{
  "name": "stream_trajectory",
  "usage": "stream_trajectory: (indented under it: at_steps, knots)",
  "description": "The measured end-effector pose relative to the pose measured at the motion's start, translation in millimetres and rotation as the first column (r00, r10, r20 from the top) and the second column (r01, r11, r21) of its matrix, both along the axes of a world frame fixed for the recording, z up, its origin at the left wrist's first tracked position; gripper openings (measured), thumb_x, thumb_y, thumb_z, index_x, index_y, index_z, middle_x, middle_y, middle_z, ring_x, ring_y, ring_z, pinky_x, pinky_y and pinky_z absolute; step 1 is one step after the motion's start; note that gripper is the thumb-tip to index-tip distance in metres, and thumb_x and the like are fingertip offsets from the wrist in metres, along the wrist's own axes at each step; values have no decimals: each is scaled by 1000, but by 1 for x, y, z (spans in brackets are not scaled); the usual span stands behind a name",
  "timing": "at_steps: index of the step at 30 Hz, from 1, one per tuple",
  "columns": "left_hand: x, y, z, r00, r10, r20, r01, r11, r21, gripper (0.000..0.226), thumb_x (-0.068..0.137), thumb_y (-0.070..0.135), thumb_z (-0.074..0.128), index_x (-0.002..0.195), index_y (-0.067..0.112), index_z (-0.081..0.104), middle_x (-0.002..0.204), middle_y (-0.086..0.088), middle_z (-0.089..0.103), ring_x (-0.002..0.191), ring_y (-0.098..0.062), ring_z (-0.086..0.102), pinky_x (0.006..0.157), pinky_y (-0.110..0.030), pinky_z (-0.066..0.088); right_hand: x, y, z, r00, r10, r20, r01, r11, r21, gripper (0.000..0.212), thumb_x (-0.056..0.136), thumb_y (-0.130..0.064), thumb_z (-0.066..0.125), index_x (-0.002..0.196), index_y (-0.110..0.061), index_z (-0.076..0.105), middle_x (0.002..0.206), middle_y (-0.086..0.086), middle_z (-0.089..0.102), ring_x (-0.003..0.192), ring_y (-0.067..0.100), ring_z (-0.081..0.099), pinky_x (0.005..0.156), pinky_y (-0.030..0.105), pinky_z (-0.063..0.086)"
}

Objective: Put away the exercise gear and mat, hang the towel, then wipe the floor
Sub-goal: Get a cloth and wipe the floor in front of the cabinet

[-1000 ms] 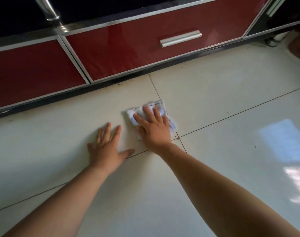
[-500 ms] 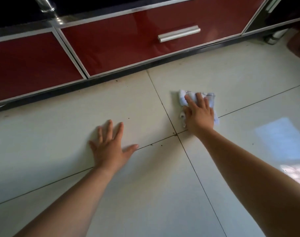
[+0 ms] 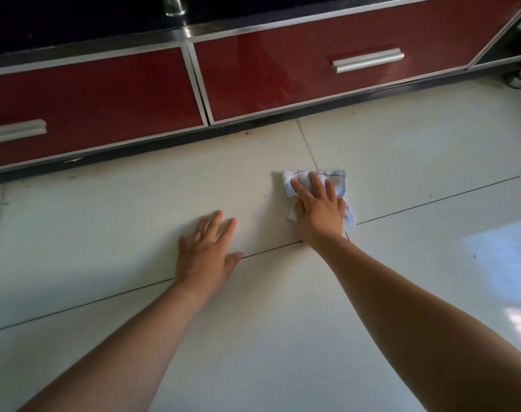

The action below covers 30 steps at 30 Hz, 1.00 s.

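Observation:
A small white cloth [image 3: 336, 181] with thin dark check lines lies bunched on the cream tiled floor [image 3: 417, 162], over a tile joint. My right hand [image 3: 320, 208] presses flat on top of it, fingers spread toward the cabinet, covering most of the cloth. My left hand [image 3: 207, 252] rests flat on the bare tile to the left, fingers apart, holding nothing. No exercise gear, mat or towel is in view.
A low red cabinet [image 3: 283, 72] with silver trim and bar handles [image 3: 368, 60] runs along the far side of the floor, with a dark gap under it. A metal leg [image 3: 173, 5] stands on top at the back. Bright window reflections lie on the tiles at right.
My right hand slid the cloth from beside my left hand out to the right, then back left onto the tile joint. My left hand stayed planted. The camera view shifted right.

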State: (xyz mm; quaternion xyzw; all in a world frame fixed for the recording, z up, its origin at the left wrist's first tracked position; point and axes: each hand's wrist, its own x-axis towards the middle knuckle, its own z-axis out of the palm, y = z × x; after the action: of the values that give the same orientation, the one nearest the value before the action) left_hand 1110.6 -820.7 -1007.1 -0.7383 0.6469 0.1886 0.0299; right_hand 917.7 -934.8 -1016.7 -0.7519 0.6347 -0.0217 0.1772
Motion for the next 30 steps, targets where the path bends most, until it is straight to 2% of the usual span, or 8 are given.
stream_trajectory:
  at_steps: [6, 9, 11, 13, 16, 20, 24, 30]
  knots:
    - [57, 45, 3, 984, 175, 46, -176, 984, 24, 69, 90, 56, 37, 148, 28, 12, 158, 5, -2, 144, -21, 1, 109, -56, 20, 95, 52, 4, 979, 186, 80, -192, 979, 66, 44, 99, -39, 27, 142, -39, 30, 157, -3, 9, 143, 30, 3, 111, 47, 10]
    - [91, 65, 4, 956, 287, 66, -290, 957, 34, 72, 89, 56, 38, 148, 26, 10, 158, 5, -3, 144, -22, 2, 109, -58, 20, 133, 88, 6, 950, 290, 113, -300, 950, 85, 50, 94, -44, 17, 142, -41, 30, 158, -4, 7, 144, 28, -1, 112, 46, 5]
    - [110, 78, 3, 953, 297, 61, -300, 953, 34, 73, 89, 56, 40, 149, 25, 10, 158, 5, -3, 144, -21, 4, 109, -57, 21, 143, 106, 5, 937, 326, 127, -337, 938, 81, 57, 87, -46, 13, 141, -42, 31, 158, -5, 9, 145, 27, 1, 113, 46, 4]
    - [121, 88, 2, 964, 263, 31, -264, 964, 26, 72, 89, 53, 43, 148, 24, 13, 158, 4, -2, 144, -20, 5, 110, -54, 22, 137, 109, 1, 931, 346, 114, -355, 932, 69, 54, 88, -44, 21, 141, -42, 31, 158, -6, 9, 145, 26, 3, 113, 43, 5]
    - [127, 95, 0, 974, 224, 20, -224, 974, 29, 70, 90, 51, 43, 148, 25, 14, 158, 2, -3, 145, -20, 5, 110, -52, 23, 119, 101, -2, 939, 339, 64, -342, 938, 49, 51, 93, -46, 28, 143, -41, 26, 158, -6, 6, 145, 25, 5, 113, 40, 9]
    - [126, 96, -1, 978, 209, 17, -210, 977, 41, 70, 91, 51, 40, 148, 25, 10, 158, 2, -5, 145, -20, 2, 111, -51, 22, 115, 98, -3, 984, 178, 17, -179, 983, 40, 52, 95, -49, 29, 146, -38, 21, 159, -3, 3, 145, 27, 2, 115, 41, 11]
    - [131, 104, -1, 984, 173, 30, -175, 984, 38, 68, 92, 52, 38, 148, 26, 9, 158, 3, -6, 145, -18, 2, 111, -47, 24, 141, 104, -3, 995, 33, 94, -32, 999, -13, 42, 98, -35, 36, 140, -36, 37, 157, -3, 15, 143, 27, 7, 109, 38, 11]
    - [140, 122, -2, 980, 198, -1, -198, 980, -35, 63, 90, 50, 45, 146, 32, 22, 157, 3, 8, 143, -22, 16, 107, -45, 32, 186, 118, -2, 980, 155, 123, -159, 987, 24, 41, 99, -34, 35, 140, -38, 37, 157, -4, 13, 143, 27, 7, 112, 42, 11]
